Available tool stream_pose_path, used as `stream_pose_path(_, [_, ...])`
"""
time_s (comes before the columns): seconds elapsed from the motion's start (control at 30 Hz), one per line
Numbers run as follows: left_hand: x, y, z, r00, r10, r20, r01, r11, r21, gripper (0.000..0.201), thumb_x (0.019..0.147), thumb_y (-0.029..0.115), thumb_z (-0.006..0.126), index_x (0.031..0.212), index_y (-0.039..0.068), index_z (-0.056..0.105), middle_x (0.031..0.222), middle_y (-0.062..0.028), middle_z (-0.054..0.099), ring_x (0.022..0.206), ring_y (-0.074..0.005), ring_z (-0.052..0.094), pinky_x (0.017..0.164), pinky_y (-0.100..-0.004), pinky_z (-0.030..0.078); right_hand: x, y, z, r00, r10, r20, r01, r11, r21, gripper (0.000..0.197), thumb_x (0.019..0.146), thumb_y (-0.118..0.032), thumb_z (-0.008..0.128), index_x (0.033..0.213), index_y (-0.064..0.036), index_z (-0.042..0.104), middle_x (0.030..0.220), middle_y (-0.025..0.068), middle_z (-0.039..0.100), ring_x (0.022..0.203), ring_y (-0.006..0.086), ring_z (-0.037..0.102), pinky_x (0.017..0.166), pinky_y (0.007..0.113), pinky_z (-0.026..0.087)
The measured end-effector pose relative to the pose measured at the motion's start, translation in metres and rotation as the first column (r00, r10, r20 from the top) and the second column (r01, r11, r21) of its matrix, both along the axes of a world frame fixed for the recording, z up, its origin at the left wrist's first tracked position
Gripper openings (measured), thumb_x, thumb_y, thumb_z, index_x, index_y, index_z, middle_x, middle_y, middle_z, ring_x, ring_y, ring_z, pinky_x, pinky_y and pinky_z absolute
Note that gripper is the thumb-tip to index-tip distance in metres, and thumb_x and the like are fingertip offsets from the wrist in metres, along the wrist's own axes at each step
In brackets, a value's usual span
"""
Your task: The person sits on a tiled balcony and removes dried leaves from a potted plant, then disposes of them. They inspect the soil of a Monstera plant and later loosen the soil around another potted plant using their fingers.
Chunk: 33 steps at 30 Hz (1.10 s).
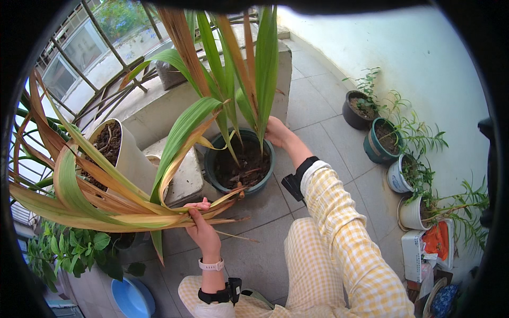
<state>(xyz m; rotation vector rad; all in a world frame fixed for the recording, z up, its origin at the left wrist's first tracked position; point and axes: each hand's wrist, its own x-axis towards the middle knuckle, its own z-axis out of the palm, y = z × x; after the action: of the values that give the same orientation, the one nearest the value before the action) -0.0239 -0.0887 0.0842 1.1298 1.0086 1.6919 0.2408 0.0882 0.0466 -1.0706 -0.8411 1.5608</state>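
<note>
My left hand (200, 225) is closed around a bundle of long, yellowing leaves (124, 220), partly green and brown, that arch out to the left. Their dry base ends point right, in front of a dark green pot (265, 183). Upright in that pot grows a plant with broad green leaves (268, 74) and several brown, withered leaves (185, 47). My right hand (280, 135) is curled against the leaf bases at the pot's right side. Leaves partly hide its fingertips. Soil with dry scraps (244, 167) shows inside the pot.
A white pot (130, 159) with soil stands left, beside a concrete block (183, 177). A blue basin (132, 299) sits at lower left near a leafy green plant (74, 249). Several small pots, including a black one (356, 114), line the right wall. Metal railing (108, 47) runs behind.
</note>
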Motion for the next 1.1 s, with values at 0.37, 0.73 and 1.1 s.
stream_pose_path(0.37, [-0.012, -0.024, 0.024, 0.999, -0.001, 0.039, -0.002, 0.996, 0.088, 0.022, 0.095, 0.026, 0.04, 0.085, 0.007, 0.04, 0.07, -0.0016, 0.041, 0.065, -0.0118, 0.044, 0.079, -0.0363, 0.044, -0.048, -0.048, 0.007, 0.633, -0.66, 0.405, 0.474, 0.744, 0.471, 0.035, 0.078, -0.008, 0.056, 0.107, 0.0043, 0.043, 0.092, 0.0124, 0.051, 0.082, 0.0196, 0.051, 0.074, 0.03, 0.045])
stream_pose_path(0.73, [-0.06, -0.071, 0.072, 1.0, 0.019, 0.005, -0.02, 0.969, 0.247, 0.037, 0.087, 0.04, 0.053, 0.077, 0.008, 0.038, 0.06, 0.003, 0.031, 0.047, -0.005, 0.027, 0.041, -0.0194, 0.022, -0.097, -0.036, 0.089, 0.614, -0.493, 0.617, 0.069, 0.812, 0.58, 0.039, 0.076, -0.04, 0.063, 0.089, -0.004, 0.062, 0.076, 0.0156, 0.059, 0.072, 0.0319, 0.057, 0.062, 0.038, 0.044])
stream_pose_path(1.1, [-0.099, -0.089, 0.101, 0.961, 0.277, 0.012, -0.271, 0.928, 0.255, 0.041, 0.085, 0.043, 0.054, 0.073, 0.011, 0.033, 0.06, 0.0044, 0.028, 0.047, -0.003, 0.022, 0.039, -0.0181, 0.017, -0.043, -0.009, 0.068, 0.584, -0.545, 0.601, 0.117, 0.79, 0.602, 0.033, 0.082, -0.032, 0.056, 0.082, 0.0005, 0.058, 0.071, 0.0203, 0.058, 0.073, 0.0381, 0.056, 0.062, 0.043, 0.042])
